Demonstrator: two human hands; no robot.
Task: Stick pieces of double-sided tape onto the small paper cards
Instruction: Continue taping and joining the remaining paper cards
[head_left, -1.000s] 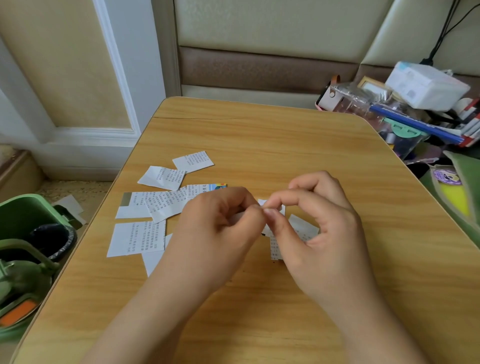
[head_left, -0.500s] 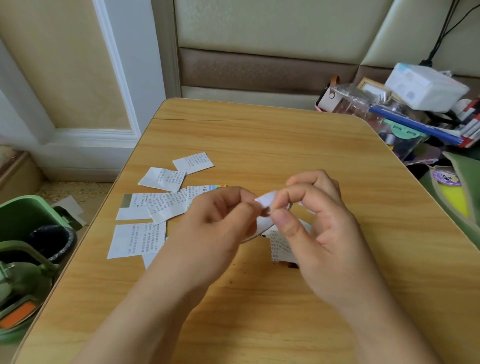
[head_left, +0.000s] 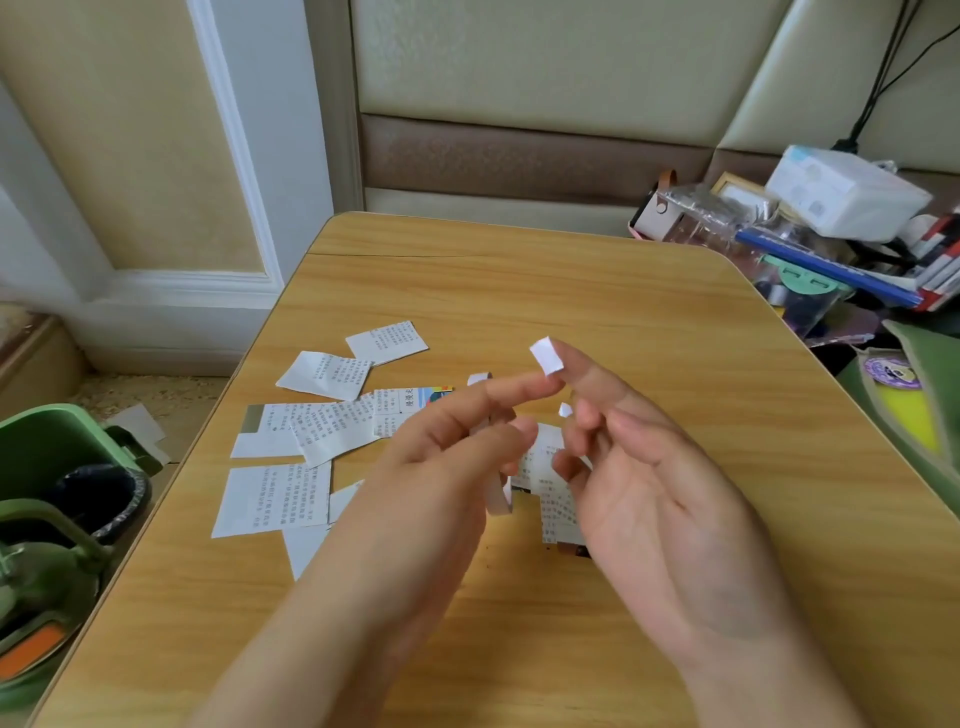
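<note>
Tabletop (head_left: 597, 291): far half and near edge open. Paper cards (head_left: 311, 421) scattered left-centre. Clutter pile (head_left: 831, 234) crowds right rim, possibly overhanging. Green bin (head_left: 47, 447) stands beside the left edge.

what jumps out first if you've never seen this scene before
Two bare hands meet over the middle of the wooden table, and a small white tape piece sticks up from a fingertip of the right hand, close to the left hand. To their left a scatter of printed paper cards lies flat. A green bin stands on the floor at far left.
</note>
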